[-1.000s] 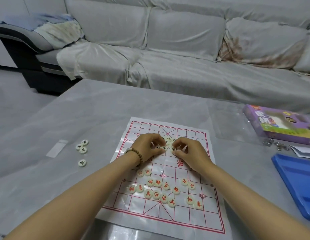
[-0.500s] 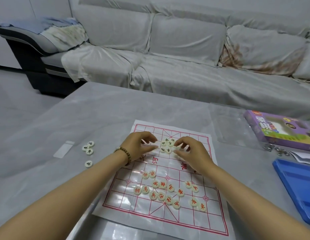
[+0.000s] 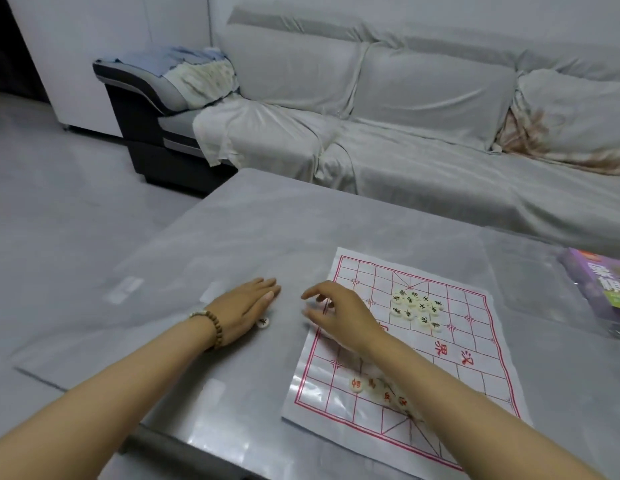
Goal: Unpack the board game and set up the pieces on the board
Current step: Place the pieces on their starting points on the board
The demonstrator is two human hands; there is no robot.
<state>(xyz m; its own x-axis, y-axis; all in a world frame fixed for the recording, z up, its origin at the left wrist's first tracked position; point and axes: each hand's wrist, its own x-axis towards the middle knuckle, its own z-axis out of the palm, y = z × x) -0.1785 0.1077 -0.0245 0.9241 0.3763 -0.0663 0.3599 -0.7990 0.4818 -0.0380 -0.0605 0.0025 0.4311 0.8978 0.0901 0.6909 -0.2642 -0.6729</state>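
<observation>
Xiangqi pieces sit unsorted on the board. The left hand lies flat, fingers straight. The right hand hovers empty, fingers loosely apart, and its forearm might scatter the red pieces.

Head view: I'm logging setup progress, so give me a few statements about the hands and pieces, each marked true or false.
1. The left hand lies flat on the table, left of the board. True.
2. The black-lettered pieces are spread along the board's far row. False: they sit bunched in one cluster.
3. A single piece lies on the table by the left hand. True.
4. The purple box stands on the board. False: it is on the table, right of the board.
</observation>
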